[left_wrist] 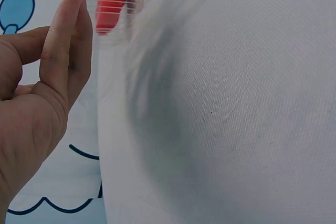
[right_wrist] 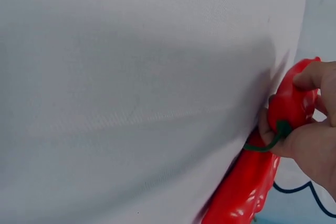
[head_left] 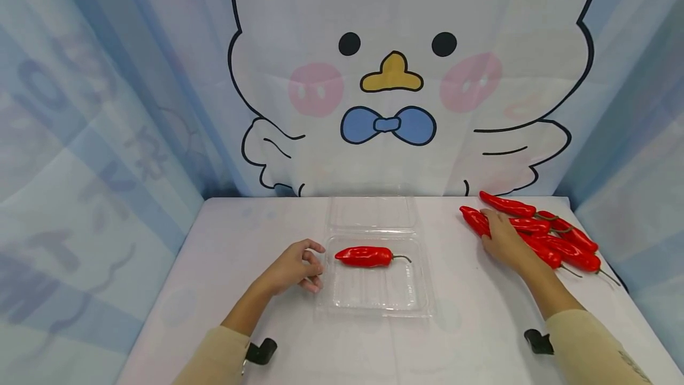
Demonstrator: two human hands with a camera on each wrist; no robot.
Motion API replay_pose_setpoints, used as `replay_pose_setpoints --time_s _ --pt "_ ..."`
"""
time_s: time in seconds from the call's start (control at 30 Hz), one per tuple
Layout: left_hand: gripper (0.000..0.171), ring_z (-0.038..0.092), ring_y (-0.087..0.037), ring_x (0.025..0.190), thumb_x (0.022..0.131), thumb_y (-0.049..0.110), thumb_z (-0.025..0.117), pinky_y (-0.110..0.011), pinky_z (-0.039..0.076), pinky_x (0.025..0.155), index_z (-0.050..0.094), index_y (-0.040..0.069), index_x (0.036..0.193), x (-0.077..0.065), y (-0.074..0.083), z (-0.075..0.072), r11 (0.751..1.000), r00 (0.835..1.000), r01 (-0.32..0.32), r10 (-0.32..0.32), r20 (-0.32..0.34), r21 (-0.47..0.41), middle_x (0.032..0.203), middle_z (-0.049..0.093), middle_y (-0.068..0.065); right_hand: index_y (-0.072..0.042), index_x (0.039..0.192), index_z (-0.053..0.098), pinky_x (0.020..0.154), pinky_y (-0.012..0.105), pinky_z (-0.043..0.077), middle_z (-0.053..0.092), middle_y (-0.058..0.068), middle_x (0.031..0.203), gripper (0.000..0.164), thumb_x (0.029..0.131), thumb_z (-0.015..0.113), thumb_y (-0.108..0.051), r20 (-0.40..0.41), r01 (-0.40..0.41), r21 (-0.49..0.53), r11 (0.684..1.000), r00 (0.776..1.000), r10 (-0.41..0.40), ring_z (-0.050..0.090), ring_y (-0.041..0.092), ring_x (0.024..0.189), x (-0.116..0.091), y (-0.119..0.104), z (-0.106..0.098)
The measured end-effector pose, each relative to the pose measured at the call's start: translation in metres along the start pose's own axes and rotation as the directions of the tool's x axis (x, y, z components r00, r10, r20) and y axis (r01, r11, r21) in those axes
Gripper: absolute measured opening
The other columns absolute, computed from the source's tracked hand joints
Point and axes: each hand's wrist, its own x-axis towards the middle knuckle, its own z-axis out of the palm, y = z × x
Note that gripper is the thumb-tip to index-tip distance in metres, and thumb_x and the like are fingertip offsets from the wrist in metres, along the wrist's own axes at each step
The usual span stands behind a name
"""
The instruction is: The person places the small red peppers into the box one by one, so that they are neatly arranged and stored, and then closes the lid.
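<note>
At the right of the table, my right hand (head_left: 502, 239) grips a red chili pepper (head_left: 472, 220), one end of which sticks out beyond the fingers. In the right wrist view the thumb and fingers wrap round this pepper (right_wrist: 294, 98), and its green stem hangs toward the palm. My left hand (head_left: 296, 266) is by the left edge of a clear plastic box (head_left: 374, 305), with loosely bent fingers and nothing held; whether it touches the box I cannot tell. One red chili pepper (head_left: 366, 256) lies crosswise inside the box, its stem to the right.
Several more red chili peppers (head_left: 574, 251) lie in a loose pile around and right of my right hand. The box's clear lid (head_left: 372, 214) is folded back toward the far table edge. A curtain with a cartoon bird (head_left: 395, 165) hangs behind the white table (head_left: 240, 230).
</note>
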Motion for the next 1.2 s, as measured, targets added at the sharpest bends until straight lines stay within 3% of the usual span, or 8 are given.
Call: replay_pose_setpoints --time_s 0.3,0.83,1.2 --pt "0.042 0.073 -0.022 0.067 0.097 -0.001 0.066 -0.035 0.065 0.061 0.05 -0.002 0.137 0.0 0.0 -0.001 1.0 1.0 0.005 -0.004 -0.003 0.002 0.093 0.06 -0.014 0.013 0.155 0.021 0.099 0.076 0.047 0.032 0.038 0.147 0.085 0.089 0.072 -0.005 0.01 0.039 0.028 0.999 0.999 -0.039 0.034 0.056 0.132 -0.009 0.0 -0.004" --pt "0.042 0.073 -0.021 0.067 0.098 -0.001 0.065 -0.034 0.065 0.062 0.05 -0.001 0.136 0.001 -0.001 0.0 1.0 1.0 -0.005 0.005 -0.004 0.006 0.093 0.061 -0.014 0.011 0.152 0.031 0.099 0.076 0.046 0.041 0.037 0.145 0.083 0.088 0.079 -0.01 -0.067 0.157 -0.017 0.987 0.985 -0.158 0.04 0.056 0.131 -0.04 -0.006 -0.016" --pt "0.041 0.073 -0.022 0.067 0.098 -0.001 0.066 -0.034 0.065 0.061 0.051 -0.001 0.135 0.0 0.001 0.0 1.0 1.0 -0.005 0.006 -0.011 0.014 0.093 0.061 -0.015 0.002 0.15 0.041 0.094 0.068 0.055 0.049 0.031 0.142 0.079 0.085 0.083 -0.011 -0.094 0.227 -0.037 0.973 0.969 -0.229 0.048 0.051 0.128 -0.058 -0.026 -0.02"
